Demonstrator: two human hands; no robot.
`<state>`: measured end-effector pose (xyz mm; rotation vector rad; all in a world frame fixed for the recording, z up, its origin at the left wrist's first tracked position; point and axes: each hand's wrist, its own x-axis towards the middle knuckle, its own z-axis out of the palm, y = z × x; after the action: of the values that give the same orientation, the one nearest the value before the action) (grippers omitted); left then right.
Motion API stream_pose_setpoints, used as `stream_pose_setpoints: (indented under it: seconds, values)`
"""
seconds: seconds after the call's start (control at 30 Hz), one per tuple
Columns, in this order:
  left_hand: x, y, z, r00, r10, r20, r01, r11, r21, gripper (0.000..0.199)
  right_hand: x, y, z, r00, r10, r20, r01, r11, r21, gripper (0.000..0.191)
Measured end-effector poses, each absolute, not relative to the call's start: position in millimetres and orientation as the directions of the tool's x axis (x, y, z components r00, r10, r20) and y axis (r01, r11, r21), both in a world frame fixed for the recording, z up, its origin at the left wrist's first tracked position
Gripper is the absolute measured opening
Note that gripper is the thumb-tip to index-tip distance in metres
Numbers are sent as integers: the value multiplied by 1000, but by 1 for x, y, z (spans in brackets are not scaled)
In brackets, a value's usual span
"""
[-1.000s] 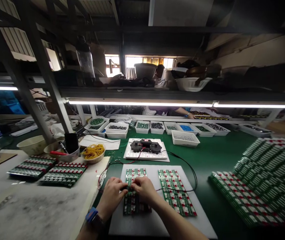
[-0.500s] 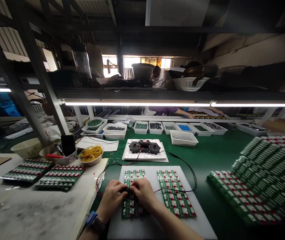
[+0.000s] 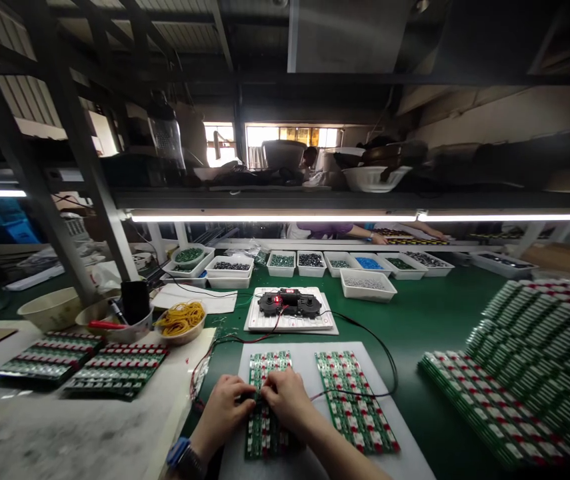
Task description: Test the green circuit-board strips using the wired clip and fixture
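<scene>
Green circuit board (image 3: pixel 267 363) on white mat (image 3: pixel 305 353), left hand (image 3: pixel 222 408) and right hand (image 3: pixel 287 399) close together over it, fingers pinching, pinched item hidden, second board (image 3: pixel 352 420) just beside

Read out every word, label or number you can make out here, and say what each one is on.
Red display on the black device: lit, but its characters are too small to read.
Green circuit boards: any printed markings are too small to read.
No other readable text shows.
</scene>
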<state>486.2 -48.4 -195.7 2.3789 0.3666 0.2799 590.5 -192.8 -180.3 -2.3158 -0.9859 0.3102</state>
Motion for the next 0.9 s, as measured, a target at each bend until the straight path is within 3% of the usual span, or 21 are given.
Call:
stream_pose_setpoints:
  seconds: [0.27, 0.9]
  values:
    - [487, -49, -197, 944, 308, 121, 159, -743, 650, 18, 582, -185, -180, 777, 629, 16, 507, -611, -609, 13]
    - [490, -45, -203, 950, 292, 111, 146, -730, 668, 23, 586, -185, -192, 757, 650, 71, 549, -573, -609, 15]
